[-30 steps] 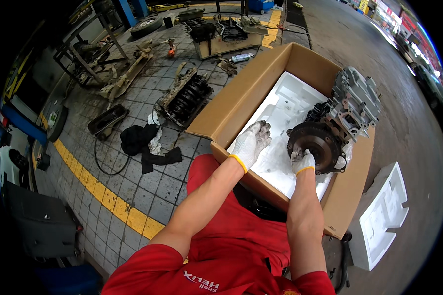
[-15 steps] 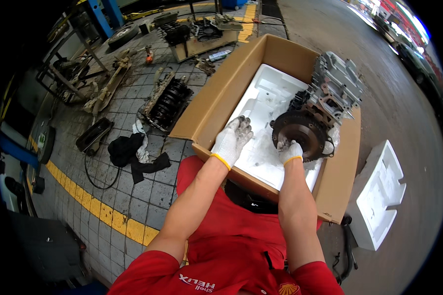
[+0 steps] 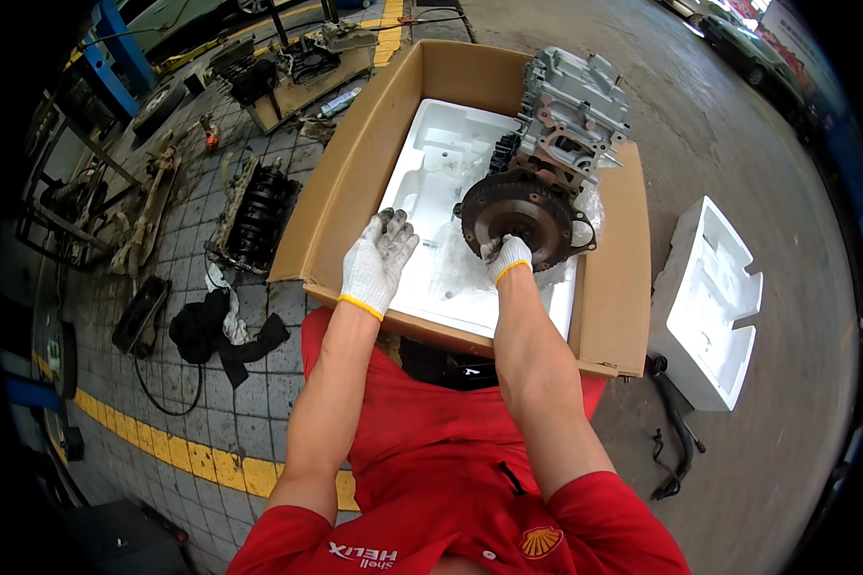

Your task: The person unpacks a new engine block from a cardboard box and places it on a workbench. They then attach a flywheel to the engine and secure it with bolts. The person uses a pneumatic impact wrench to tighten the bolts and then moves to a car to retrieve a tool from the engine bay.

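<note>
An engine (image 3: 575, 81) is seen just beyond the right hand (image 3: 508, 257), whose fingers are curled against its flywheel (image 3: 499, 203); a pinch cannot be confirmed. On the left hand (image 3: 376, 261), fingers are spread. Likely heavy, stiff, greasy, the engine is best gripped by its casting (image 3: 549, 165).

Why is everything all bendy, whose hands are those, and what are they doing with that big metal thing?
There's no robot here, just a person in white gloves. A wide fisheye camera on their head looks down, which bends straight edges. The left hand is open and holds nothing, just above the cardboard box. The right hand is at the middle of a round brown disc on a big engine; I can't tell how tightly it grips. White foam lies inside the box. On the tiled floor to the left are a dark engine part and black cloth.
</note>
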Motion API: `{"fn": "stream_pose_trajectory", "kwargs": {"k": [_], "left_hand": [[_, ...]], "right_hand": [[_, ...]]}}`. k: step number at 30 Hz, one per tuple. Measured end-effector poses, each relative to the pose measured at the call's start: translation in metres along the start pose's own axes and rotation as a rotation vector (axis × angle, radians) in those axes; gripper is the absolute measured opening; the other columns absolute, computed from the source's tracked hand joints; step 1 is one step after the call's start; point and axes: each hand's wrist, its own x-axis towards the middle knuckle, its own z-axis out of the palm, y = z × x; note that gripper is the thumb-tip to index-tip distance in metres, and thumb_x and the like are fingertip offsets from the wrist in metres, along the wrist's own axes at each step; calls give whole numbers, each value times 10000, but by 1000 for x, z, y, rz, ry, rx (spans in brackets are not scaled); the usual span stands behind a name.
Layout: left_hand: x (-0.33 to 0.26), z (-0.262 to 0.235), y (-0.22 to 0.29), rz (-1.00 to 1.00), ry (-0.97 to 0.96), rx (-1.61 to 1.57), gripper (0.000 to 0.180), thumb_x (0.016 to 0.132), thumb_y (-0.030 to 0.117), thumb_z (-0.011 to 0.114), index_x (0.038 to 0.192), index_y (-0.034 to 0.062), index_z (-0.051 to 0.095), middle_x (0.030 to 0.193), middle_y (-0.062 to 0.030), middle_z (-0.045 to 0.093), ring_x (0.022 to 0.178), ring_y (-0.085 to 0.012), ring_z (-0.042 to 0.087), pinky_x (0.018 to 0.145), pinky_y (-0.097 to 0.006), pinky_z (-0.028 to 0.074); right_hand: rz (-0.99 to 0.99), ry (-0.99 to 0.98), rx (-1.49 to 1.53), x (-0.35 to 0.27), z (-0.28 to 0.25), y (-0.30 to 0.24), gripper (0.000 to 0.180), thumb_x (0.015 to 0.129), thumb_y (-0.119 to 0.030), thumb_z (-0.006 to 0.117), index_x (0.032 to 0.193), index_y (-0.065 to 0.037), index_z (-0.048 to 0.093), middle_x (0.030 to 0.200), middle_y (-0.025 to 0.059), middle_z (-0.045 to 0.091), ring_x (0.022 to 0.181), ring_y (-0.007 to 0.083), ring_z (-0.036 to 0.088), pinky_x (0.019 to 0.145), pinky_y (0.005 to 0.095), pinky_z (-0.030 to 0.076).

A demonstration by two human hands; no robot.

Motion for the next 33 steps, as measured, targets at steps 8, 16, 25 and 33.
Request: {"fn": "stream_pose_trajectory", "kwargs": {"k": [8,16,25,33], "left_hand": [[3,-4,0,-21,12,-5,292,1161,264,461,1285,32,588,1289,-177,673,1196,-341,646,1084,-505,564],[8,-8,-2,-12,-28,8,306,1164,273,455,1308,29,571,1275,-176,675,1165,-326,654,1053,-500,578],[5,-4,-1,-31,-10,24,344,1168,294,437,1307,15,582,1260,-181,679,1173,-339,654,1053,-501,573],[21,-19,-9,37,20,150,338,1160,275,460,1296,-2,598,1190,-167,681,1149,-313,655,1044,-478,560]], "right_hand": [[13,1,18,13,-5,0,191,1092,-231,526,965,-115,609,721,72,602,580,234,576,579,391,570],[-9,-8,-80,11,-1,5,229,1092,-300,564,1018,-93,628,787,85,627,626,227,604,572,391,563],[56,-12,-125,-19,7,1,240,1104,-244,484,978,-91,619,719,52,592,584,221,579,547,369,545],[-319,-891,-786,-121,64,37,429,1010,-323,752,1290,-14,652,966,24,692,758,91,645,665,276,586]]}}
